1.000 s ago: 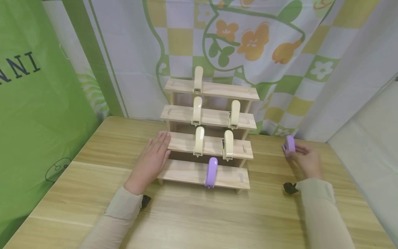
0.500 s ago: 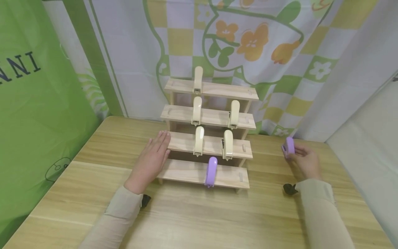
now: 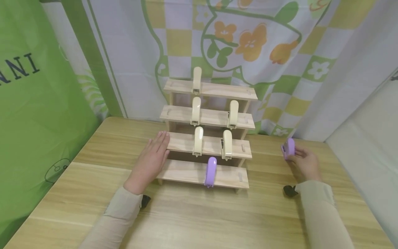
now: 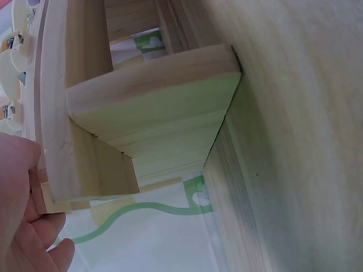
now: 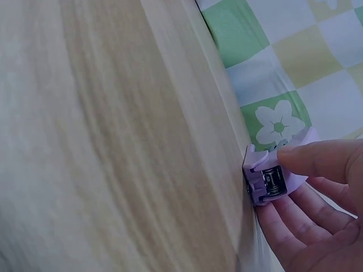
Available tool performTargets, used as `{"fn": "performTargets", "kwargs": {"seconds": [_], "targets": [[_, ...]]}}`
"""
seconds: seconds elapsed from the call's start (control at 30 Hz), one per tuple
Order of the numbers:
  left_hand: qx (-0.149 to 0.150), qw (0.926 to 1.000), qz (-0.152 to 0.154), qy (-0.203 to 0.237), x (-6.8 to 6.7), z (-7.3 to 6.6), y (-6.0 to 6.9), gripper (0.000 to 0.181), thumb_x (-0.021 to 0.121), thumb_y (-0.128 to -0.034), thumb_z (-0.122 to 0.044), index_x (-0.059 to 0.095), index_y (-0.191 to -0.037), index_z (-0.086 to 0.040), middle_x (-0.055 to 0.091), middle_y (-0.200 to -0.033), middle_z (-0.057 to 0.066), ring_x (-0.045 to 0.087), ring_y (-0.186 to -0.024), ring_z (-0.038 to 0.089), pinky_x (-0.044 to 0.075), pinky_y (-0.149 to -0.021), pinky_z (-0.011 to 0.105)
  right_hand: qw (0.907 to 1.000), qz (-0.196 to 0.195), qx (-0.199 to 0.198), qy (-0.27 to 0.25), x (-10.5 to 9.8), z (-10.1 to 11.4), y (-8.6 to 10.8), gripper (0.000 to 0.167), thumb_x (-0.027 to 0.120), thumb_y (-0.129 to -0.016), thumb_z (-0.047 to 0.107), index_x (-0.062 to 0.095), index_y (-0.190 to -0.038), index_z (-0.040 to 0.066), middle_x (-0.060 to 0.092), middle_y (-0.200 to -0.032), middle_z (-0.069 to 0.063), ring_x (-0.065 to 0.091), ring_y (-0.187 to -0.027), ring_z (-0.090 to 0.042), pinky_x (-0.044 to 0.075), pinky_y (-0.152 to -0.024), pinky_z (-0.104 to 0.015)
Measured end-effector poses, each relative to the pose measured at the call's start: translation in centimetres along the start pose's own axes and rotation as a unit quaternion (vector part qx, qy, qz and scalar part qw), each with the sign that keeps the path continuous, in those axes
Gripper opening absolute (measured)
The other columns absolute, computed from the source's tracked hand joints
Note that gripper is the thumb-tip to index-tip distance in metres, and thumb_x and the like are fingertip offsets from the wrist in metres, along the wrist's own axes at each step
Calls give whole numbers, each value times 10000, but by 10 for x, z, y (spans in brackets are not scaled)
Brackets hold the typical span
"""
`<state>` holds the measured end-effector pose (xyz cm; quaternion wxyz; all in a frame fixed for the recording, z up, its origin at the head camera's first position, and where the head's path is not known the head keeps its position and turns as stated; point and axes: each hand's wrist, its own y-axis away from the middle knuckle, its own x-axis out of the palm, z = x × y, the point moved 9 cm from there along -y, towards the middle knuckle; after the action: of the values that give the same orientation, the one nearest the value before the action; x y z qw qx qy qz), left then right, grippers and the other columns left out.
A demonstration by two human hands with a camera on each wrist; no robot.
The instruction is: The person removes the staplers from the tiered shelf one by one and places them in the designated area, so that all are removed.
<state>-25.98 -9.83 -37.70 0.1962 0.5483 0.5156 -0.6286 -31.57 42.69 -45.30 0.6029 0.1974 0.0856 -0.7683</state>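
Note:
A four-tier wooden rack holds several cream staplers on its upper three shelves and a purple stapler on the lowest. My left hand lies with straight fingers against the left end of the second shelf from the bottom; in the left wrist view the hand touches the shelf end. Right of the rack, my right hand pinches another purple stapler between thumb and fingers. The right wrist view shows that stapler close to the tabletop, its metal front exposed beside the thumb.
The wooden table extends in front of the rack and to both sides. A patterned curtain hangs behind it, with green fabric at the left and a pale surface at the right. Dark objects are near both cuffs.
The purple stapler in my right hand has shifted slightly downward in the head view. My left hand stays against the rack, and the view has moved a little.

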Motion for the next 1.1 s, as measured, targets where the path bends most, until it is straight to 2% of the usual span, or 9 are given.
{"fn": "performTargets", "kwargs": {"seconds": [0.23, 0.33, 0.47, 0.57, 0.77, 0.87, 0.93, 1.03, 1.1], "targets": [[-16, 10000, 23, -6, 0, 0, 1, 564, 505, -1066, -188, 331, -1533, 74, 298, -1606, 234, 275, -1500, 370, 277, -1210, 577, 9972, -35, -101, 745, -1, 4, 0, 630, 645, -984, 104, 361, -1528, -37, 465, -1490, -282, 577, -1172, -186, 540, -960, -191], [-3, 10000, 8, -30, 0, 0, 1, 564, 509, -1064, -188, 335, -1532, 75, 302, -1604, 235, 279, -1498, 370, 282, -1210, 574, 9951, -139, -179, 965, -3, 5, -2, 607, 628, -987, 106, 377, -1520, -42, 478, -1473, -288, 561, -1195, -260, 551, -953, -217], [14, 10000, -20, -58, 0, 0, 0, 563, 513, -1062, -187, 340, -1528, 77, 310, -1599, 237, 289, -1493, 372, 288, -1207, 572, 9917, -562, -294, 1118, -11, 11, -2, 560, 597, -992, 146, 429, -1493, -39, 509, -1446, -273, 570, -1120, -207, 527, -840, -126], [18, 10000, -37, -12, 0, 0, 0, 562, 515, -1061, -185, 342, -1527, 78, 313, -1598, 238, 289, -1493, 375, 293, -1204, 577, 9892, -950, -272, 1079, -16, 22, 2, 519, 575, -1005, 190, 476, -1471, -16, 537, -1435, -240, 575, -1102, -173, 513, -806, -103], [9, 10000, -35, 58, 1, 1, 1, 557, 509, -1061, -179, 342, -1527, 79, 308, -1600, 239, 280, -1497, 376, 286, -1205, 581, 9845, -1459, -315, 918, -16, 57, 19, 455, 587, -1013, 241, 559, -1427, 55, 620, -1346, -94, 567, -1125, -118, 495, -886, -181], [-3, 10000, -9, 54, 2, 2, 1, 559, 503, -1063, -183, 338, -1530, 76, 306, -1602, 235, 277, -1498, 376, 279, -1208, 580, 9819, -1673, -563, 690, -13, 79, 30, 413, 615, -996, 243, 615, -1369, 67, 671, -1184, 36, 579, -1035, -25, 485, -880, -166], [-21, 10000, 18, 58, 3, 2, 0, 560, 498, -1066, -190, 333, -1533, 73, 301, -1605, 232, 273, -1500, 374, 274, -1212, 577, 9819, -1687, -772, 384, -8, 92, 37, 386, 629, -989, 215, 630, -1348, 70, 664, -1135, 90, 577, -1021, 1, 499, -941, -183], [-42, 10000, 58, 64, 3, 2, 0, 562, 491, -1070, -196, 327, -1536, 71, 291, -1609, 230, 264, -1503, 372, 269, -1215, 574, 9796, -1649, -1151, -11, 1, 113, 49, 344, 617, -983, 149, 652, -1314, 62, 673, -1119, 85, 593, -1054, -20, 497, -1044, -252], [-47, 9999, 71, 53, 2, 2, 0, 562, 490, -1071, -197, 325, -1537, 71, 288, -1610, 231, 261, -1505, 370, 270, -1216, 572, 9778, -1567, -1372, -237, 8, 127, 57, 328, 613, -984, 126, 660, -1301, 60, 678, -1129, 70, 597, -1055, -19, 490, -1042, -232]]}}
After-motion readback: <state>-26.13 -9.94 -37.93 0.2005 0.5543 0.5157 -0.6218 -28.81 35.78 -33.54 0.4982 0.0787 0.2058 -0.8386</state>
